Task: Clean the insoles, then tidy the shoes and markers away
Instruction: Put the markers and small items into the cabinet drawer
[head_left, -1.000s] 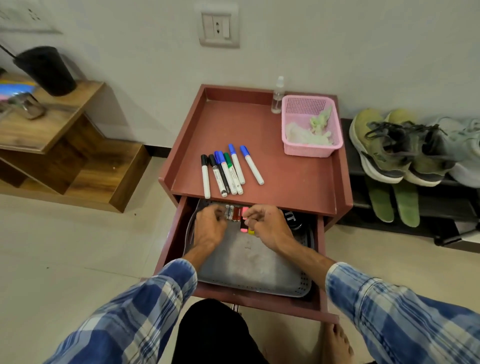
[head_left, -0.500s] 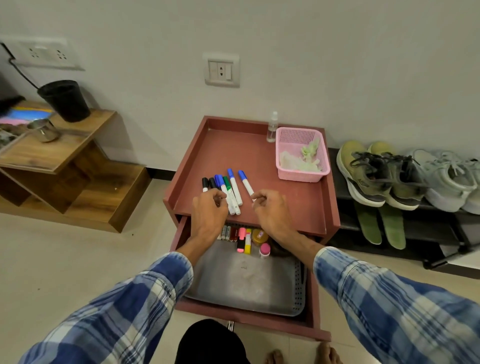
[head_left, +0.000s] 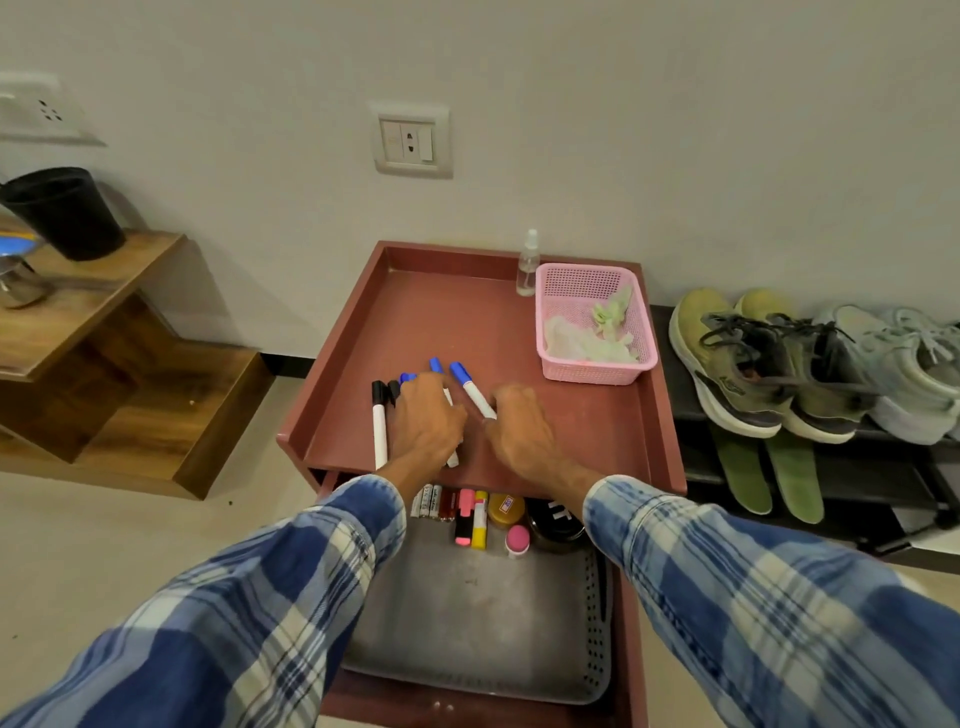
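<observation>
Markers (head_left: 380, 431) lie in a bunch at the near left of the red-brown surface (head_left: 467, 322). Its drawer (head_left: 627, 649) stands pulled out toward the person, with a grey tray (head_left: 467, 623) inside. To the right, a dark rack (head_left: 857, 483) carries the shoes (head_left: 737, 364) on top and the green insoles (head_left: 743, 467) on the shelf below. A pink basket (head_left: 592, 371) sits at the far right corner of the surface, with a spray bottle (head_left: 527, 265) just left of it. The left hand (head_left: 426, 421) lies over the middle of the bunch, fingers curled down round several markers. The right hand (head_left: 519, 426) reaches its fingertips to the near end of a blue-capped marker (head_left: 472, 389) lying a little apart on the right. Blur keeps me from telling whether it pinches the marker or merely touches it.

The likely trouble is the round barrels. Gathered many at once, they may slip from the left hand, roll over the near edge, which shows no rim, and miss the tray. The black-capped one at the far left lies outside the grip and could be left behind. Markers dropped in carelessly might also scatter the highlighters (head_left: 465, 514) at the drawer's far end.

The left hand covers most barrels, so their count is unsure. The drawer's far part runs under the surface. The rightmost shoes are cut off by the frame. Whether the insoles are clean cannot be made out.
</observation>
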